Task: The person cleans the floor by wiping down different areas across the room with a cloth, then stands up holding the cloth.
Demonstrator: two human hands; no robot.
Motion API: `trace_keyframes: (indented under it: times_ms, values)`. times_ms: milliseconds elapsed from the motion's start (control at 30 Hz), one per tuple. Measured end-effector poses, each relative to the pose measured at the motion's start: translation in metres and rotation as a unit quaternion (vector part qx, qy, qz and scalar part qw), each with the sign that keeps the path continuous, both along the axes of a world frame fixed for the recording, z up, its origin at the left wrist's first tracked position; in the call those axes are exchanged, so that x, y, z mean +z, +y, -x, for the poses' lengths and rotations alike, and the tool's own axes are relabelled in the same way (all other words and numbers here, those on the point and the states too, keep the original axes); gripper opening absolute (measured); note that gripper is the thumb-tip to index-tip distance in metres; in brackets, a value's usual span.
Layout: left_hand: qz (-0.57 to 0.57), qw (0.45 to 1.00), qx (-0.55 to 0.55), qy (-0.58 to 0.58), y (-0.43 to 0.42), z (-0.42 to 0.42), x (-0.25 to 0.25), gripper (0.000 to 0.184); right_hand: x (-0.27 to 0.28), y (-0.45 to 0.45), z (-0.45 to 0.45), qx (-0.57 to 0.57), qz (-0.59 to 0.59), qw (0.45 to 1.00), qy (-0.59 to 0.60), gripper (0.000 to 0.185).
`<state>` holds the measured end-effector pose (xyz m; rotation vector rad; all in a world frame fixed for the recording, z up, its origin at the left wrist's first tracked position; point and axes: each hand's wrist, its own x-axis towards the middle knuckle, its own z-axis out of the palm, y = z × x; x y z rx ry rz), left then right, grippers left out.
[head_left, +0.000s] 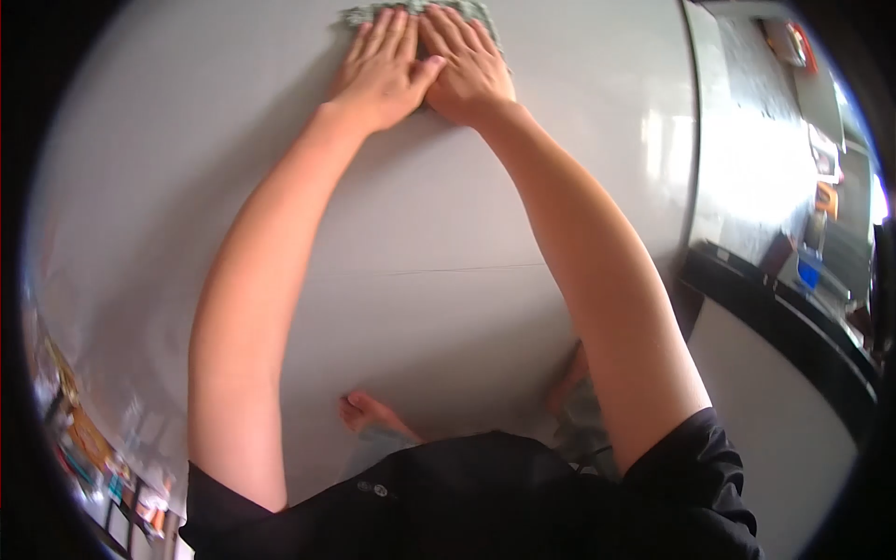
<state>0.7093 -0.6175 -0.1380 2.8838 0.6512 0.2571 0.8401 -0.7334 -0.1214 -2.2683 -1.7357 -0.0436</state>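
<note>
A grey-green, fluffy-looking cloth [481, 16] lies on a pale grey, glossy surface [420, 215] at the top of the head view. My left hand [387, 70] presses flat on it, fingers stretched forward and thumb pointing to the right. Beside it, my right hand [464, 63] also lies flat on the cloth with straight fingers. The two hands touch or overlap near the left thumb. Most of the cloth is hidden beneath them; only its far and side edges show.
My bare foot [369, 411] is on the pale surface below my arms. A dark edge [733, 266] curves along the right, with a bright grey floor [756, 177] and household items beyond. Colourful clutter [117, 476] and dark bars stand at the lower left.
</note>
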Motion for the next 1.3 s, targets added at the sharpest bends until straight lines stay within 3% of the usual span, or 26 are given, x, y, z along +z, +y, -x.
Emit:
trace_keyframes:
  times_ms: [133, 233, 300, 333, 367, 467, 600, 733, 767, 833, 967, 1067, 1200, 1300]
  values:
    - [-0.021, 0.986, -0.162, -0.009, -0.128, -0.102, 0.015, 0.082, 0.003, -0.159, -0.062, -0.162, 0.035, 0.986, 0.015, 0.074]
    - [0.107, 0.953, -0.281, -0.019, -0.261, -0.136, 0.024, 0.077, 0.011, -0.314, -0.057, -0.286, 0.05, 0.956, 0.032, 0.077]
    - [0.198, 0.911, -0.361, 0.017, -0.355, -0.138, 0.03, 0.075, -0.001, -0.421, -0.028, -0.305, 0.012, 0.952, -0.012, 0.075]
    - [0.175, 0.9, -0.394, 0.063, -0.399, -0.13, 0.036, 0.076, -0.001, -0.443, -0.014, -0.329, 0.049, 0.943, -0.013, 0.072]
    - [0.163, 0.902, -0.399, 0.032, -0.442, -0.111, 0.03, 0.075, -0.002, -0.466, 0.0, -0.351, 0.087, 0.932, -0.015, 0.069]
    - [0.147, 0.905, -0.398, 0.007, -0.466, -0.099, 0.019, 0.077, -0.026, -0.52, 0.024, -0.413, 0.106, 0.897, -0.119, 0.074]
    - [0.197, 0.9, -0.388, 0.011, -0.399, -0.106, 0.024, 0.081, -0.008, -0.473, 0.012, -0.471, 0.048, 0.879, -0.058, 0.066]
    - [0.131, 0.953, -0.272, -0.017, -0.348, -0.103, 0.009, 0.077, -0.008, -0.399, -0.007, -0.393, 0.035, 0.918, -0.027, 0.072]
    - [0.18, 0.953, -0.24, -0.036, -0.333, -0.092, 0.012, 0.074, -0.008, -0.376, -0.008, -0.368, 0.018, 0.929, -0.026, 0.073]
    - [0.167, 0.967, -0.187, -0.04, -0.3, -0.047, 0.023, 0.071, -0.001, -0.328, 0.013, -0.32, 0.048, 0.946, 0.004, 0.074]
    - [0.117, 0.979, -0.157, 0.06, -0.248, 0.05, 0.05, 0.075, 0.026, -0.275, 0.085, -0.193, 0.082, 0.97, 0.124, 0.077]
    - [0.092, 0.983, -0.134, 0.082, -0.228, 0.111, 0.051, 0.079, 0.014, -0.255, 0.132, -0.118, 0.07, 0.985, 0.104, 0.072]
    - [0.118, 0.977, -0.139, 0.114, -0.231, 0.107, 0.048, 0.083, 0.022, -0.258, 0.127, -0.118, 0.09, 0.982, 0.115, 0.072]
    - [0.117, 0.979, -0.157, 0.061, -0.246, 0.07, 0.048, 0.086, 0.024, -0.273, 0.097, -0.143, 0.069, 0.98, 0.119, 0.071]
